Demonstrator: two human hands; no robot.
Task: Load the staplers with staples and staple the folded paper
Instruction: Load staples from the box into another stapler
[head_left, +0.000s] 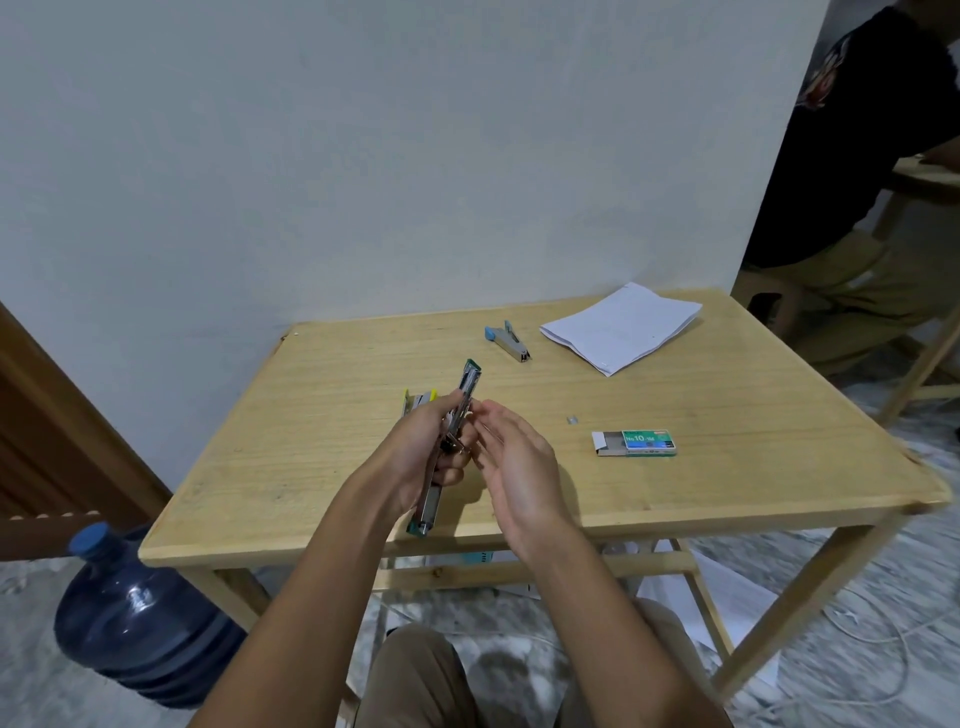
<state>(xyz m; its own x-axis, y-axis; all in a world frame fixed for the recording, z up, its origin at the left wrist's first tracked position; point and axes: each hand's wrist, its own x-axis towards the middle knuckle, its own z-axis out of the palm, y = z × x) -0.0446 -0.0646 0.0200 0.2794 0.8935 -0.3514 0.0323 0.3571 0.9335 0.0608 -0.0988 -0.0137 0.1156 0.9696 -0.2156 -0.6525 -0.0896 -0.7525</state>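
Left hand (434, 452) is gripping the green stapler (469, 382) around its middle, with the fingers curling round the metal body. The stapler is being held just above the table (311, 441), swung open into one long line. One green end is pointing away toward the wall and the other is hanging over the near table edge.

Right hand (517, 462) is hovering just beside it with the palm facing left. Its fingers are loosely extended and the tips are meeting the stapler near the hinge. Cannot tell whether they are pinching a strip of staples; the detail is too small.

A yellow stapler (418, 400) is lying on the table, partly hidden behind the left hand. A blue stapler (506, 340) is lying farther back, near the folded paper (621, 327) at the far right corner. The staple box (636, 443) is sitting to the right of the hands with its tray sliding partly out on the left. A small loose piece of staples (572, 419) is lying between the box and the hands.

A blue water bottle (130, 613) is standing on the floor at left. A second person (857, 156) is sitting at far right.
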